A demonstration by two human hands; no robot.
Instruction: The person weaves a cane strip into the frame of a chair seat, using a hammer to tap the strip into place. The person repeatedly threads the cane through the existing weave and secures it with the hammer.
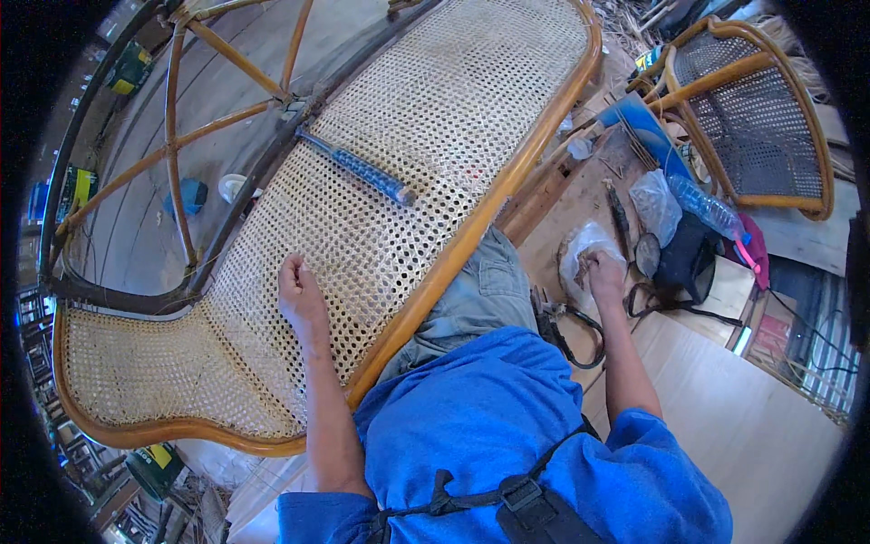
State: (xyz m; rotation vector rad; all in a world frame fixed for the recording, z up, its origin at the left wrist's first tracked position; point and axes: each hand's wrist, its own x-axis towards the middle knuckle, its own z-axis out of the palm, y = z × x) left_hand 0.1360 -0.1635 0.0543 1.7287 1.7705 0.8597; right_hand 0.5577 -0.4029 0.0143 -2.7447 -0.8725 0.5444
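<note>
A large curved seat frame with woven cane webbing [399, 118] lies across my lap, edged in glossy brown rattan. My left hand [297, 288] rests at the webbing near its bend, fingers curled together; whatever may be in them is hidden. Farther up on the weave lies a blue patterned tool handle [358, 170], touched by neither hand. To the right, my right hand [605, 270] reaches into the mouth of a crumpled white plastic bag [575, 258], fingers pinched. Its contents look brownish, and what the fingertips grip cannot be made out.
Beside the bag lie a dark-handled tool [619, 213], another clear plastic bag [655, 207], a plastic bottle [709, 207] and a black cap [686, 260]. A smaller cane-panelled rattan piece [752, 127] stands at far right. Rattan poles [231, 56] cross at upper left.
</note>
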